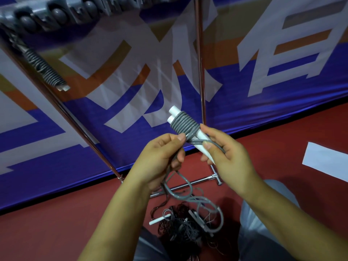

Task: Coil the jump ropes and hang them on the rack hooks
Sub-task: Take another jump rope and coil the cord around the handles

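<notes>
A: Item one?
B: Grey plastic-coated jump rope point(185, 123), wound in tight, neat turns round its own two white cylindrical handles point(202, 141), which lie side by side. White ends stick out above the coil and below it. Held in mid-air in front of the banner, between both hands.

A: Hands?
B: Right hand point(225, 149): fingers curled round the lower part of the handles, thumb laid across a strand of cord. Left hand point(162, 157): thumb and fingers pinching the loose cord just beside the coil, the rest of the cord trailing from the fist to the floor.

A: Item two?
B: Tangled heap of dark and grey ropes point(188, 223) on the red floor point(56, 232), with a white handle point(160, 219) showing at its left edge.

A: Item three?
B: Chrome tubular rack point(200, 63), uprights rising in front of a blue, orange and white printed banner point(263, 100); foot bar on the floor behind the hands. A second grey coiled rope point(46, 68) hangs at upper left, below a row of grey hooks point(56, 15).

A: Sundries?
B: White sheet point(327, 161) on the floor, far right.
</notes>
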Motion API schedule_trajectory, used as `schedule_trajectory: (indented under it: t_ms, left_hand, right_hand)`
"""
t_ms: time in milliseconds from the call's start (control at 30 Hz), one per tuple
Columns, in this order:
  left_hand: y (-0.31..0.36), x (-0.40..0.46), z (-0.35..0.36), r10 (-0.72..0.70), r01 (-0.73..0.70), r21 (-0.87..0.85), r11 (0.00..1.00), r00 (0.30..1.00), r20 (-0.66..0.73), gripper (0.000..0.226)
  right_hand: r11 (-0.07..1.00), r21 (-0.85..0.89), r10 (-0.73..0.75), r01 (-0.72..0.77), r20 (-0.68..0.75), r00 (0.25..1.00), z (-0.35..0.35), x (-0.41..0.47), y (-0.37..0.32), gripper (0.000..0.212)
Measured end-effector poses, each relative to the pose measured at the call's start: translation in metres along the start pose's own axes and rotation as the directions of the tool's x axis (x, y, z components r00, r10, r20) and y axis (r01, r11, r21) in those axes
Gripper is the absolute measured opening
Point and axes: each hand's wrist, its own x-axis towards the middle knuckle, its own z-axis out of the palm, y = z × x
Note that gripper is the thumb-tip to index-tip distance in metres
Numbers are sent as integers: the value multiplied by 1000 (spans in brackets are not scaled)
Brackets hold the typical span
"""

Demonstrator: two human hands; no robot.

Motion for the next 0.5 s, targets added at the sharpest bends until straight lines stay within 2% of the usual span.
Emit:
schedule_trajectory:
  t_ms: [167,300,333,400,500]
  left_hand:
    - [-1,0,-4,-100,104,-106,989,994,43,26]
    - [-7,-3,-12,-183,237,-216,947,953,241,9]
    - [-9,-4,-14,-177,249,-228,941,940,292,13]
    - [-9,-5,-18,-151,238,-252,938,935,321,28]
    - [-2,-9,-21,-78,137,-215,967,962,260,36]
  right_hand:
    - [999,19,26,-26,6,1000,-1,-2,-3,44]
    - [998,49,44,-44,12,999,1,-5,-4,43]
    - [996,62,55,-56,14,998,1,-5,-4,42]
    - [995,80,65,-66,15,998,1,-5,-6,42]
    - [993,99,62,-63,12,998,0,-4,-10,42]
